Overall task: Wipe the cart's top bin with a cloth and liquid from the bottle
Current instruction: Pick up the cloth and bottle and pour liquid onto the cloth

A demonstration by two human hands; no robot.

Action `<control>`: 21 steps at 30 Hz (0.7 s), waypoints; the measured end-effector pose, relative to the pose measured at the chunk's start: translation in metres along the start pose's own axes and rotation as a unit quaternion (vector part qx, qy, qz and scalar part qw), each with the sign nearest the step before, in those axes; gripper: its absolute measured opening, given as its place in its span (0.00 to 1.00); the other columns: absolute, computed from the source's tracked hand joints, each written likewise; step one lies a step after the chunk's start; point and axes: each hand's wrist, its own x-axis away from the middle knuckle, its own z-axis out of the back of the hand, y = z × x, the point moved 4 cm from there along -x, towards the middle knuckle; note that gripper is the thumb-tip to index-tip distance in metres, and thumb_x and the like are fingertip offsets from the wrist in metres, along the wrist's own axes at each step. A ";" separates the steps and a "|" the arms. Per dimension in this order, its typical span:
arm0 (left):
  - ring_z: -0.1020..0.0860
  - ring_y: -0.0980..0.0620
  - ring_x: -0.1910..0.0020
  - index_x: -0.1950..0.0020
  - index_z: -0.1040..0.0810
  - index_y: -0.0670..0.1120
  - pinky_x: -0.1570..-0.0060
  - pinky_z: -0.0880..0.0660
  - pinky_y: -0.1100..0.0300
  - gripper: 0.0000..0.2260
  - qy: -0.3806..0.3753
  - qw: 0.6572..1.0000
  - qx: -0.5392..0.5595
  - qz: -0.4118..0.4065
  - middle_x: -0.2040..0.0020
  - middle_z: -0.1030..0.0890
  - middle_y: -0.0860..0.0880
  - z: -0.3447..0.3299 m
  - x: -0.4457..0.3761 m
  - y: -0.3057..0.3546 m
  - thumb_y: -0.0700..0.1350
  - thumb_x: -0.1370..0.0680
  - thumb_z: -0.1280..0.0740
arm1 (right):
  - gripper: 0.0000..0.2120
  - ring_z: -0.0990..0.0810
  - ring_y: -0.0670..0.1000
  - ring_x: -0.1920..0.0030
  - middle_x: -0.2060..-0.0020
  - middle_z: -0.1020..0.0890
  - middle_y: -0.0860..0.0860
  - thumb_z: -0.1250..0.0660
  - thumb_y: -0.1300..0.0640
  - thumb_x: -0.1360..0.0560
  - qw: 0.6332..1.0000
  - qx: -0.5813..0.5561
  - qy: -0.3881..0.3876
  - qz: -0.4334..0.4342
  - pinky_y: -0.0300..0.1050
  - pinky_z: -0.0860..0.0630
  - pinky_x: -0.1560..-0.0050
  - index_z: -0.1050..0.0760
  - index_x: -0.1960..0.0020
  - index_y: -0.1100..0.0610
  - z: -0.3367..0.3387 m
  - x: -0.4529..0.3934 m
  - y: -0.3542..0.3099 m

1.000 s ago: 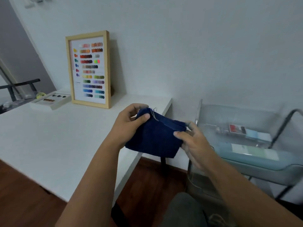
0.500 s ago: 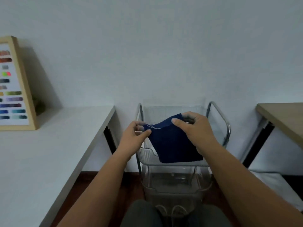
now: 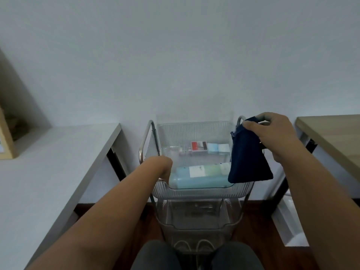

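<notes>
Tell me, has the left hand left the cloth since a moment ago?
Yes. The left hand has let go and dropped into the top bin by the bottle; the right hand alone holds the cloth.

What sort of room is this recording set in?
Probably a home workroom or small office. A white desk and a wooden table flank a clear tiered cart against a plain wall, its top bin holding a bottle and small boxes.
</notes>
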 end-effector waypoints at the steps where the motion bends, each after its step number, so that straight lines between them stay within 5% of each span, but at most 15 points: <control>1: 0.24 0.41 0.39 0.34 0.24 0.39 0.37 0.27 0.48 0.31 -0.007 1.000 0.007 0.002 0.37 0.22 0.42 -0.003 -0.004 -0.002 0.55 0.31 0.24 | 0.06 0.16 0.47 0.70 0.65 0.16 0.54 0.25 0.55 0.32 1.000 -0.005 0.008 -0.001 0.39 0.25 0.76 0.22 0.59 0.53 0.000 -0.001 0.002; 7: 0.24 0.42 0.41 0.37 0.22 0.39 0.45 0.29 0.54 0.30 0.006 0.998 0.064 -0.006 0.40 0.21 0.43 -0.007 -0.009 -0.008 0.58 0.31 0.24 | 0.08 0.15 0.56 0.64 0.54 0.17 0.57 0.26 0.58 0.32 0.998 -0.031 -0.025 -0.045 0.46 0.21 0.72 0.23 0.57 0.58 -0.039 -0.005 0.027; 9: 0.24 0.42 0.42 0.38 0.21 0.40 0.46 0.29 0.54 0.28 0.020 0.997 0.069 -0.008 0.41 0.20 0.43 0.000 0.000 -0.008 0.57 0.30 0.24 | 0.08 0.15 0.58 0.62 0.58 0.17 0.59 0.26 0.58 0.32 0.996 -0.035 -0.053 -0.066 0.47 0.20 0.70 0.24 0.57 0.58 -0.059 0.000 0.035; 13: 0.22 0.47 0.45 0.40 0.21 0.45 0.45 0.26 0.55 0.25 0.122 0.983 0.137 -0.019 0.44 0.19 0.48 0.034 0.032 -0.020 0.55 0.32 0.22 | 0.07 0.17 0.55 0.58 0.58 0.18 0.57 0.26 0.59 0.30 0.989 -0.075 -0.097 -0.081 0.42 0.21 0.68 0.24 0.58 0.56 -0.093 0.018 0.043; 18: 0.20 0.64 0.56 0.50 0.21 0.56 0.56 0.24 0.65 0.18 0.261 0.894 0.354 -0.090 0.53 0.20 0.60 0.068 0.087 -0.024 0.55 0.35 0.20 | 0.08 0.16 0.49 0.54 0.59 0.15 0.46 0.26 0.60 0.30 0.982 -0.168 -0.086 -0.013 0.40 0.19 0.58 0.18 0.52 0.51 -0.106 0.042 0.029; 21: 0.23 0.71 0.56 0.47 0.20 0.58 0.59 0.25 0.73 0.18 0.361 0.824 0.420 -0.118 0.54 0.19 0.63 0.073 0.108 -0.011 0.54 0.34 0.21 | 0.13 0.17 0.45 0.51 0.53 0.15 0.44 0.28 0.56 0.28 0.982 -0.165 -0.073 0.050 0.39 0.20 0.53 0.19 0.44 0.45 -0.101 0.054 0.023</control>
